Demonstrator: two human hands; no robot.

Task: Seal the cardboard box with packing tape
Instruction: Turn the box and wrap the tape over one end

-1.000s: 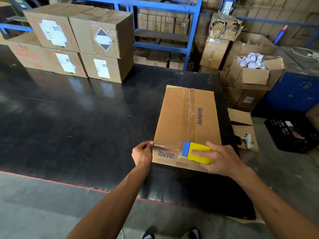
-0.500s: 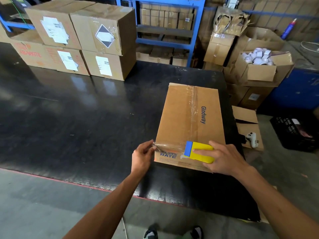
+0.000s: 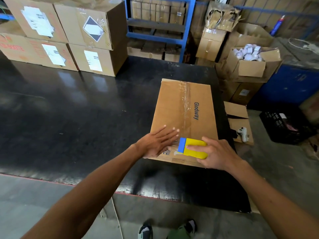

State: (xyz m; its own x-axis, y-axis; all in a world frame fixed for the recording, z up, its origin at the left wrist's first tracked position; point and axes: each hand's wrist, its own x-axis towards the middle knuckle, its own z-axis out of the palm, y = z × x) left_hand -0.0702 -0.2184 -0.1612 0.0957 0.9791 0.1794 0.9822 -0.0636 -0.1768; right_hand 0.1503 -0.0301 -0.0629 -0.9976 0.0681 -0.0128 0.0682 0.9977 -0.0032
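A flat brown cardboard box [image 3: 172, 107] printed "Glodway" lies on the black table [image 3: 72, 114], with clear packing tape [image 3: 187, 104] running along its top seam. My left hand [image 3: 156, 143] lies flat, fingers spread, on the box's near left corner over the tape there. My right hand [image 3: 215, 155] grips a yellow and blue tape dispenser [image 3: 192, 148] pressed against the box's near edge.
Stacked labelled cartons [image 3: 69, 35] stand at the table's far left. Blue shelving [image 3: 160, 23] and open boxes, one holding white rolls [image 3: 246, 52], sit behind and to the right. A small box with a white handheld device [image 3: 242, 133] and a black crate [image 3: 284, 125] stand right of the table.
My left hand let go of the pinched tape end at the box's near left corner and now lies flat on the box top. The right hand with the dispenser stayed in place.
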